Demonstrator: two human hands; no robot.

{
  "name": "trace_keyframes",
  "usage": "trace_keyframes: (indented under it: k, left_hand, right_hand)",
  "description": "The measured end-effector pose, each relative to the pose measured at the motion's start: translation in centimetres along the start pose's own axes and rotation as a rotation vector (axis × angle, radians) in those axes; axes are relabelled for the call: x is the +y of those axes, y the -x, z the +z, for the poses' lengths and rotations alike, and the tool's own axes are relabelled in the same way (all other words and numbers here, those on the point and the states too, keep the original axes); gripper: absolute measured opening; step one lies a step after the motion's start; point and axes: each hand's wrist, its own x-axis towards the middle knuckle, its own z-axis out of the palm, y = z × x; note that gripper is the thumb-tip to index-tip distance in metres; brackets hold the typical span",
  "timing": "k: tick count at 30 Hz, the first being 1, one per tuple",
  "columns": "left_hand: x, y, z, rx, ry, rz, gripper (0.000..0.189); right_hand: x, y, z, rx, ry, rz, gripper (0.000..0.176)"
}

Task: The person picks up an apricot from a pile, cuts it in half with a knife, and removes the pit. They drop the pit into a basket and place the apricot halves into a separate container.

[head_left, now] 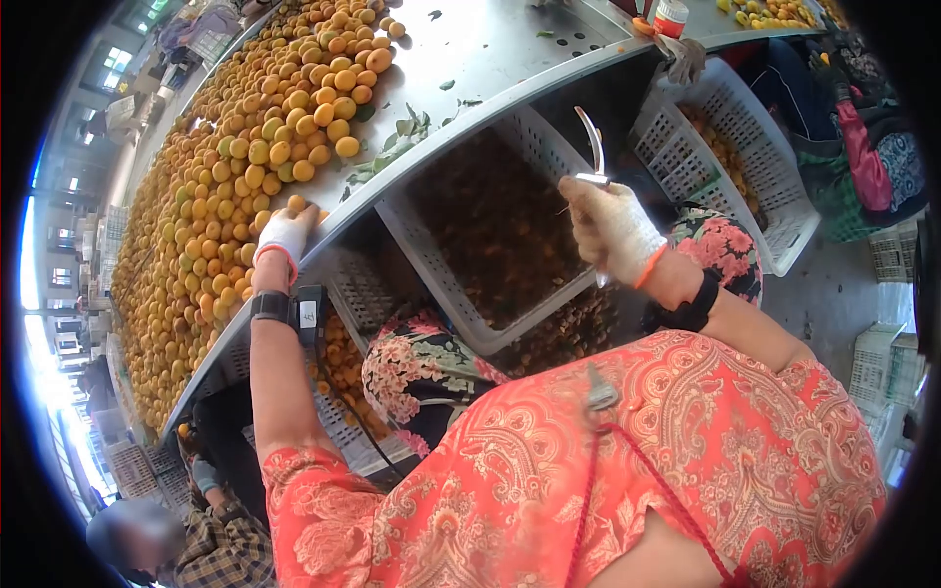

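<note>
My left hand [286, 233], in a white glove with bare fingertips, is at the edge of the fruit heap on the metal table. Its fingers curl onto an apricot [296, 204], partly hidden by the hand. Many more apricots [225, 191], yellow to orange, spread beyond it. Over a crate at the table's front, my right hand [613, 230], gloved the same way, is closed round a curved metal hand tool [594, 137]. The tool's thin, shiny curved end points upward, and a bit of it shows below the fist. That white crate [441, 284] holds a dark brown mass of small pieces.
Loose leaves [397, 147] lie on the metal table [470, 59]. A white crate [720, 167] with orange fruit stands at right, and halved-looking fruit [348, 377] sits below my left arm. A red-and-white container [669, 18] is at the table edge. Co-workers sit at right and lower left.
</note>
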Motion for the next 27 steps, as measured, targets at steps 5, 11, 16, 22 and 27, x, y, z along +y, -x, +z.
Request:
trace_keyframes:
  k: [5, 11, 16, 22, 27]
  left_hand:
    - [0.5, 0.6, 0.2, 0.297, 0.342, 0.080, 0.045]
    - [7.1, 12.0, -3.2, 0.115, 1.227, 0.414, 0.035]
    - [12.6, 21.7, -0.7, -0.085, 1.450, 0.564, 0.055]
    - [16.0, 27.8, 2.0, -0.247, 1.614, 0.599, 0.058]
    - [17.1, 30.0, 2.7, -0.214, 1.624, 0.708, 0.060]
  right_hand:
    - [0.1, 0.0, -0.6, -0.155, 0.051, -0.017, 0.027]
    - [-0.7, 2.7, 1.4, -0.168, 0.282, -0.192, 0.023]
    - [-0.4, 5.8, 2.4, -0.346, 0.540, -0.578, 0.025]
    - [-1.1, 10.6, 2.6, -0.440, 0.644, -0.606, 0.033]
    - [-0.6, 12.8, 2.2, -0.463, 0.658, -0.755, 0.037]
